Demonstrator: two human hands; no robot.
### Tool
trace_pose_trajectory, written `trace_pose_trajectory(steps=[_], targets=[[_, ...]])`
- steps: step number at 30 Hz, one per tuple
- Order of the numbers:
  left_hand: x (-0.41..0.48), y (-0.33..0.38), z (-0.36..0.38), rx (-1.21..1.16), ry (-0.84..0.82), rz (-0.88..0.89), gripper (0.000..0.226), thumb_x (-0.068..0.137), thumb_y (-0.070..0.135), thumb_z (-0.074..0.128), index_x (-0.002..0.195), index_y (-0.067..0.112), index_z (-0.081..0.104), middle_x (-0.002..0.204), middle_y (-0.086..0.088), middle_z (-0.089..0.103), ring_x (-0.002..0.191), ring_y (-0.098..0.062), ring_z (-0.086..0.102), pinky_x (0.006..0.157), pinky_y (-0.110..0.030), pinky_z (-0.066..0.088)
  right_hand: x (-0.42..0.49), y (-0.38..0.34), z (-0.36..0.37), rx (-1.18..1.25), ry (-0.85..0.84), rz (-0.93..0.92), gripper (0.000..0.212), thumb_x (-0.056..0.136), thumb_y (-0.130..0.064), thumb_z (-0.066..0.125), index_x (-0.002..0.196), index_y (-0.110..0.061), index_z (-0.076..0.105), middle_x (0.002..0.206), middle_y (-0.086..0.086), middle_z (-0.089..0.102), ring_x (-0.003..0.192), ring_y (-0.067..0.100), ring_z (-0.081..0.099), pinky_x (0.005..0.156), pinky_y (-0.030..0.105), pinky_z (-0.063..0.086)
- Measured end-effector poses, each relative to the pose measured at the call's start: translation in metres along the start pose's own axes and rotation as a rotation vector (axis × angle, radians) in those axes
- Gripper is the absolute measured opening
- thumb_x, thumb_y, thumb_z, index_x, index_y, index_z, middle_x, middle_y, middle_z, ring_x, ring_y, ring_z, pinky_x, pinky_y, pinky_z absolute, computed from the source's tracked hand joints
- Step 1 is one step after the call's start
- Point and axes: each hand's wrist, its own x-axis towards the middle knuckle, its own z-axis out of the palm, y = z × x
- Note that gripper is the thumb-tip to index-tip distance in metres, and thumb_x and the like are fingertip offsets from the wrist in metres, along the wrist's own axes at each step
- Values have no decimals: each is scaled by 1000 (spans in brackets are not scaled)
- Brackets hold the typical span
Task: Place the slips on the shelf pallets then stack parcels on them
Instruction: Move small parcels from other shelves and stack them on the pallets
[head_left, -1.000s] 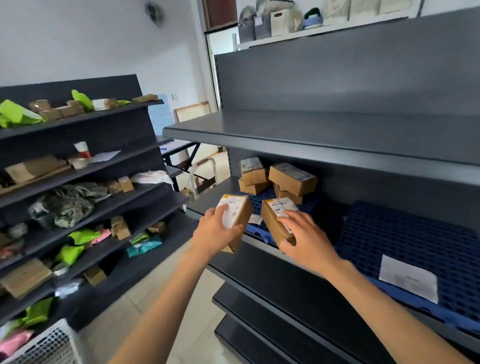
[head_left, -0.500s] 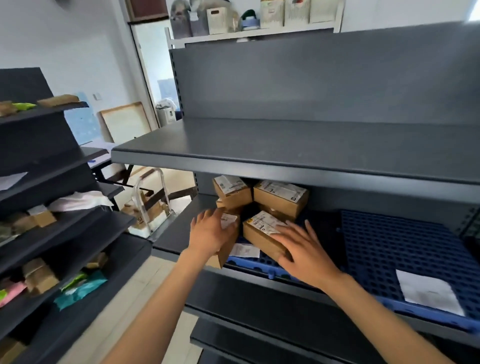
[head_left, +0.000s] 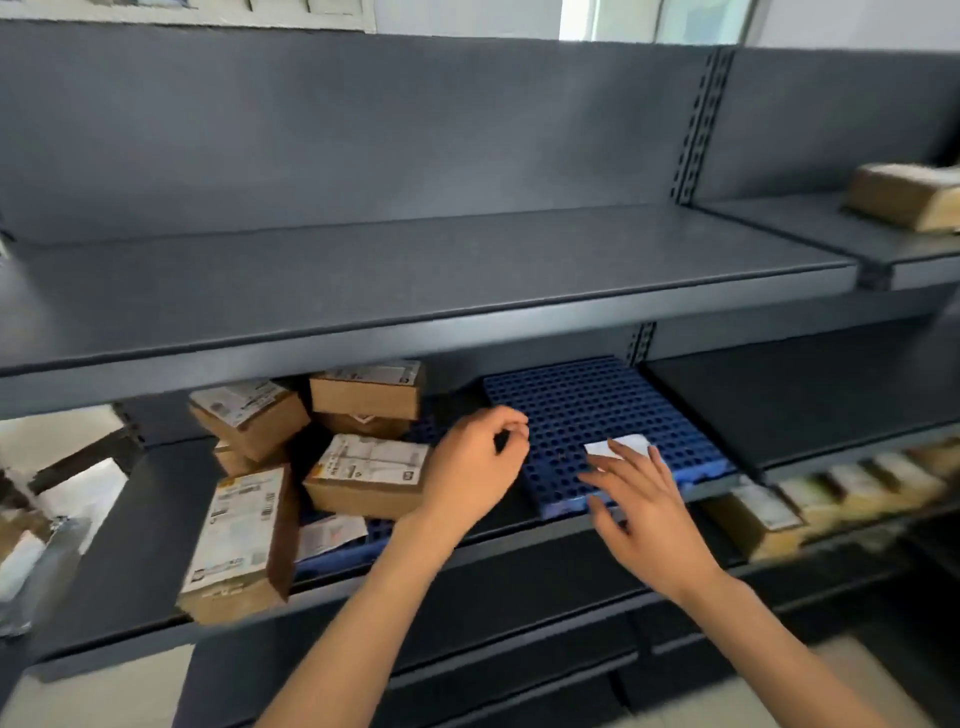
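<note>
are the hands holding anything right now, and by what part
Nothing is held. The left hand is empty, and the right hand hovers open over the white slip.

Shelves (head_left: 415, 270) look like painted metal, dark grey, matt with a soft sheen along the front lip. The pallet (head_left: 597, 400) is blue moulded plastic, a grid of round holes, slightly glossy. Parcels (head_left: 363, 473) are plain brown cardboard, matt and a bit rough, with smooth white paper labels stuck on. The slip (head_left: 618, 446) is thin white paper, flat finish. Both hands (head_left: 467, 467) are bare skin.
</note>
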Motion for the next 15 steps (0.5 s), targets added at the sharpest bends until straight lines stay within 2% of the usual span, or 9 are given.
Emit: trace_pose_trajectory(steps=[4,6,11,14,15], targets=[[19,64,99,-77,-247,122,22,97,34,51,115,33,64,115,17,66,106,-5,60,83,-27,49,-61,66,-64,-104,65,257,31,90,-15,62,119,-23,65,130,-6,59,138,24,38,117,57,14],[23,102,149,-92,-339,176,23,97,39,49,115,35,62,113,19,65,105,-2,58,82,-24,48,-95,101,-97,-148,112,372,30,91,-16,61,119,-23,65,130,-5,60,137,25,40,116,57,15],[22,191,272,-117,-502,253,25,94,41,47,114,35,62,110,20,66,105,-1,58,85,-25,48,-181,191,-162,-215,169,560,29,92,-20,58,120,-27,64,129,-9,58,137,20,38,119,51,10],[17,231,343,-121,-572,242,28,93,41,46,115,34,62,109,20,65,99,0,57,78,-15,43,-225,247,-184,-222,150,660,30,94,-25,54,122,-31,61,132,-11,56,139,19,34,119,52,10],[14,240,365,-124,-600,231,28,93,40,46,115,33,62,109,20,64,100,-1,57,79,-16,44,-238,263,-187,-225,131,695,30,95,-26,53,123,-32,61,133,-11,56,139,19,34,119,52,10]])
